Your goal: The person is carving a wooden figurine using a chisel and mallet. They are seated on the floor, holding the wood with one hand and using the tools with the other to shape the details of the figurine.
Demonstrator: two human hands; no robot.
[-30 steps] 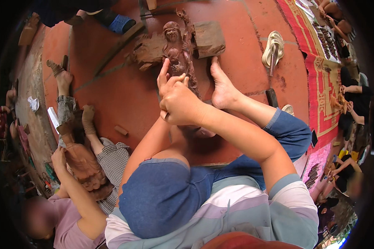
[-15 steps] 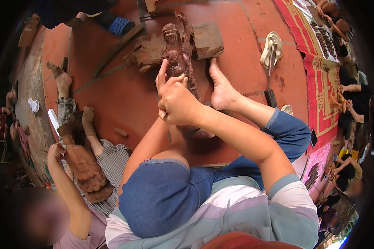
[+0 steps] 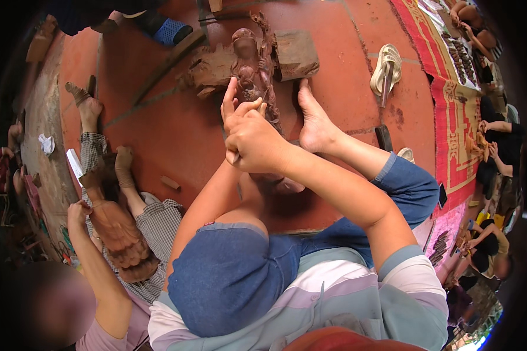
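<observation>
A reddish-brown carved wooden statue [image 3: 247, 61] of a bearded figure with a staff leans back on wood blocks in front of me. My right hand [image 3: 256, 143] is closed in a fist over its lower part. It grips a carving tool [image 3: 233, 157], of which only a stub shows below the fist; its working end is hidden. Under and beside that fist, my left hand [image 3: 228, 104] lies against the statue, its forefinger stretched up along the carved body. The right hand covers much of the left palm and the statue's lower front. My bare foot [image 3: 315, 126] rests right of the statue.
Wood blocks [image 3: 297, 54] prop the statue on red floor tiles. A pale sandal [image 3: 386, 70] and a dark-handled tool [image 3: 383, 137] lie at right, beside a red patterned mat [image 3: 451, 146]. At left, a seated person holds another wooden carving [image 3: 120, 234]. A wood scrap [image 3: 170, 183] lies between us.
The view has shifted slightly. My right fist has turned a little on the tool, showing its stub at a different angle. Both hands stay at the statue's lower part.
</observation>
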